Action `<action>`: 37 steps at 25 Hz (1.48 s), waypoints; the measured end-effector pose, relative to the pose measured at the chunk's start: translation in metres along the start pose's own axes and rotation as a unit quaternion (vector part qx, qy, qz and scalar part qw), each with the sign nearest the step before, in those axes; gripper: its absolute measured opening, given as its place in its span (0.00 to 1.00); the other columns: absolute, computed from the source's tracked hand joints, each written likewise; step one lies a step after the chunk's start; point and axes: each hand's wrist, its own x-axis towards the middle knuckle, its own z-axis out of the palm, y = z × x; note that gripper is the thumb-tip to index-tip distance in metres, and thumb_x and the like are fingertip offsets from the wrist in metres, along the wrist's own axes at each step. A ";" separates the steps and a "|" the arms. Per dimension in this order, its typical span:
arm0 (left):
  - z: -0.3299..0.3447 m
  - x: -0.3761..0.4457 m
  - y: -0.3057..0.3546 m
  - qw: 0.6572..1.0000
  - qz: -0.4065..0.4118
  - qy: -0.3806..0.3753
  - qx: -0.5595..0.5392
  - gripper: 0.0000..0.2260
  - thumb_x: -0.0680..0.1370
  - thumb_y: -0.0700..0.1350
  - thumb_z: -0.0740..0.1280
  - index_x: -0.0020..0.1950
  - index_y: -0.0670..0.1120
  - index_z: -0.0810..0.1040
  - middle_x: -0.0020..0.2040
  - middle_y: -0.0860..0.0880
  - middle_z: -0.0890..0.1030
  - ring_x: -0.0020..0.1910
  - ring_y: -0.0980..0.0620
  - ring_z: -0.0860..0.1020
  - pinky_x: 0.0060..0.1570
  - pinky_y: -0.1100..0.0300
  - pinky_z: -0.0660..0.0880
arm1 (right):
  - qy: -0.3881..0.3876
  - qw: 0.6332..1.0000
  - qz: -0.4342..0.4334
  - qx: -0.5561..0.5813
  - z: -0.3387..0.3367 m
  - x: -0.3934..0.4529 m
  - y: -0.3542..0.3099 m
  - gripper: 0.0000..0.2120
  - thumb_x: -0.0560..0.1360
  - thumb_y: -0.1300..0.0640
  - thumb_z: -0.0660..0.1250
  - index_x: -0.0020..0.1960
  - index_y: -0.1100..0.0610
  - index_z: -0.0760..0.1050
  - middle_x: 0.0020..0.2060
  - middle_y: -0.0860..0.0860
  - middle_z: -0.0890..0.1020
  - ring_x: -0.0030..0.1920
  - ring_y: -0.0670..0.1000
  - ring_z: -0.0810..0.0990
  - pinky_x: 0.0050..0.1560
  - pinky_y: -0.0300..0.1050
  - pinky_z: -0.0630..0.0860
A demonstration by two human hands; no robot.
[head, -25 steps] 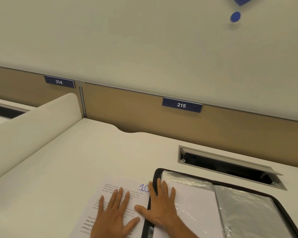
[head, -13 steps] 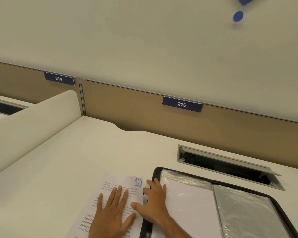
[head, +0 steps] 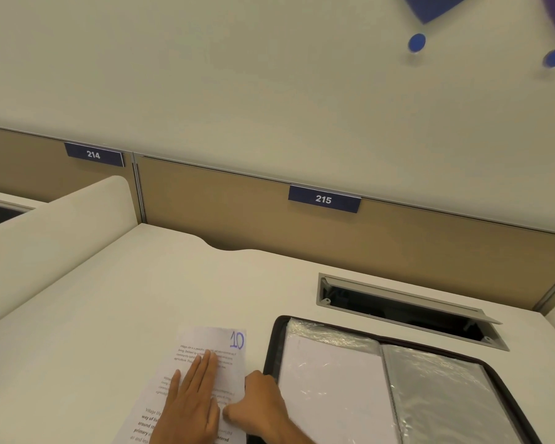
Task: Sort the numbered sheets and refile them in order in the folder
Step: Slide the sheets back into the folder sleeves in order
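One sheet, marked 10 in blue at its far right corner, lies flat on the desk just left of the open folder, near the front edge. My left hand rests on it, palm down with fingers straight and together, pressing the paper so it cannot slide. My right hand sits at the sheet's right edge with its fingers curled under; it seems to be pinching that edge, with the thumb against the paper, though the fingertips are hidden, so I judge this rather than see it. I hold one side down and work the other because thin paper on a smooth top is hard to lift otherwise.

The folder lies open so its clear sleeves face up: the left sleeve shows a white page inside, and the right sleeve looks shiny and empty. Keeping the sheet close beside it makes the move into a sleeve short.

Beyond the folder, a cable hatch stands open in the desk, and farther back a partition carries a 215 label.
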 end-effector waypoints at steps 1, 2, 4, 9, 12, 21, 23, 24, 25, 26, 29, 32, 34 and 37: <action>-0.002 0.000 0.001 1.000 -0.006 0.000 -0.014 0.34 0.70 0.49 0.57 0.77 0.43 0.65 0.73 0.48 0.72 0.79 0.62 0.46 0.73 0.59 0.46 | -0.002 1.000 -0.005 0.024 0.001 0.001 0.003 0.19 0.64 0.48 0.71 0.54 0.52 0.80 0.47 0.47 0.84 0.47 0.49 0.84 0.47 0.44 0.84; -0.005 0.001 0.001 1.000 -0.014 0.004 -0.028 0.33 0.71 0.48 0.57 0.77 0.43 0.65 0.74 0.48 0.72 0.79 0.62 0.47 0.74 0.61 0.46 | -0.005 0.998 -0.016 0.057 0.002 0.002 0.007 0.20 0.65 0.49 0.72 0.56 0.51 0.82 0.48 0.47 0.85 0.47 0.47 0.84 0.48 0.43 0.84; -0.010 0.000 0.003 0.998 -0.026 0.026 -0.055 0.32 0.73 0.49 0.56 0.77 0.42 0.65 0.74 0.46 0.71 0.79 0.63 0.48 0.74 0.62 0.46 | -0.013 0.990 -0.045 0.136 0.003 -0.001 0.013 0.20 0.66 0.51 0.73 0.59 0.49 0.83 0.50 0.45 0.86 0.49 0.44 0.85 0.51 0.41 0.83; -0.019 -0.003 0.009 0.981 -0.090 0.111 -0.135 0.32 0.77 0.56 0.56 0.80 0.47 0.58 0.78 0.47 0.65 0.78 0.55 0.59 0.76 0.51 0.52 | -0.039 0.967 -0.043 0.249 -0.012 -0.019 0.016 0.18 0.69 0.54 0.77 0.59 0.51 0.83 0.53 0.44 0.86 0.51 0.43 0.85 0.54 0.40 0.82; -0.033 0.003 0.009 0.972 -0.149 0.113 -0.145 0.38 0.74 0.63 0.56 0.80 0.45 0.59 0.79 0.47 0.62 0.77 0.46 0.62 0.74 0.42 0.56 | -0.044 0.958 -0.039 0.280 -0.039 -0.028 0.028 0.17 0.68 0.55 0.77 0.57 0.54 0.84 0.51 0.46 0.87 0.45 0.42 0.85 0.44 0.37 0.82; -0.085 0.043 0.098 0.769 -0.312 -0.096 -0.549 0.35 0.66 0.53 0.81 0.70 0.54 0.71 0.45 0.46 0.86 0.52 0.43 0.82 0.53 0.49 0.74 | -0.048 0.946 0.001 0.319 -0.165 -0.067 0.123 0.14 0.73 0.59 0.74 0.58 0.57 0.82 0.50 0.54 0.87 0.40 0.53 0.73 0.28 0.38 0.61; -0.079 0.045 0.129 0.736 -0.298 -0.144 -0.590 0.30 0.69 0.43 0.80 0.66 0.56 0.73 0.45 0.42 0.86 0.51 0.37 0.83 0.54 0.45 0.78 | -0.035 0.950 0.008 0.312 -0.183 -0.077 0.145 0.13 0.74 0.60 0.74 0.58 0.58 0.81 0.49 0.54 0.87 0.39 0.52 0.78 0.28 0.37 0.63; -0.074 0.046 0.147 0.736 -0.288 -0.154 -0.593 0.29 0.71 0.38 0.79 0.67 0.54 0.73 0.45 0.40 0.86 0.48 0.36 0.84 0.52 0.42 0.80 | -0.023 0.950 0.016 0.310 -0.192 -0.082 0.156 0.12 0.75 0.61 0.73 0.58 0.57 0.81 0.49 0.53 0.87 0.41 0.52 0.82 0.29 0.37 0.66; -0.069 0.045 0.164 0.740 -0.280 -0.155 -0.591 0.29 0.72 0.35 0.77 0.68 0.52 0.72 0.46 0.40 0.86 0.46 0.36 0.85 0.49 0.41 0.81 | -0.013 0.949 0.025 0.313 -0.199 -0.087 0.167 0.11 0.75 0.61 0.73 0.58 0.57 0.81 0.49 0.53 0.88 0.43 0.52 0.85 0.32 0.38 0.70; -0.064 0.045 0.180 0.745 -0.274 -0.151 -0.589 0.28 0.72 0.34 0.75 0.69 0.50 0.71 0.46 0.40 0.86 0.45 0.37 0.85 0.49 0.41 0.81 | -0.003 0.946 0.032 0.323 -0.205 -0.091 0.178 0.11 0.76 0.61 0.72 0.58 0.57 0.81 0.49 0.52 0.88 0.46 0.53 0.87 0.37 0.40 0.75; -0.044 0.047 0.223 0.753 -0.261 -0.134 -0.589 0.28 0.74 0.35 0.74 0.70 0.50 0.69 0.45 0.43 0.87 0.43 0.40 0.86 0.48 0.41 0.81 | 0.016 0.937 0.043 0.347 -0.219 -0.101 0.214 0.11 0.75 0.61 0.73 0.57 0.58 0.82 0.49 0.53 0.87 0.49 0.55 0.87 0.49 0.49 0.82; -0.028 0.053 0.263 0.766 -0.247 -0.129 -0.579 0.26 0.75 0.36 0.74 0.68 0.52 0.69 0.44 0.47 0.87 0.41 0.44 0.86 0.45 0.44 0.83 | 0.046 0.933 0.054 0.353 -0.231 -0.106 0.245 0.11 0.75 0.63 0.73 0.56 0.59 0.83 0.48 0.53 0.88 0.49 0.55 0.87 0.51 0.51 0.83; -0.018 0.060 0.287 0.774 -0.240 -0.134 -0.570 0.24 0.75 0.37 0.74 0.67 0.52 0.70 0.44 0.48 0.87 0.41 0.47 0.86 0.42 0.48 0.83 | 0.067 0.932 0.055 0.352 -0.242 -0.108 0.264 0.11 0.75 0.64 0.73 0.57 0.59 0.83 0.49 0.53 0.88 0.49 0.55 0.87 0.53 0.53 0.83; 0.001 0.074 0.312 0.807 -0.221 -0.126 -0.532 0.19 0.76 0.43 0.74 0.65 0.52 0.73 0.44 0.49 0.87 0.40 0.51 0.85 0.39 0.57 0.82 | 0.099 0.927 0.053 0.357 -0.264 -0.108 0.292 0.12 0.74 0.65 0.74 0.57 0.61 0.83 0.49 0.54 0.87 0.49 0.55 0.87 0.54 0.53 0.83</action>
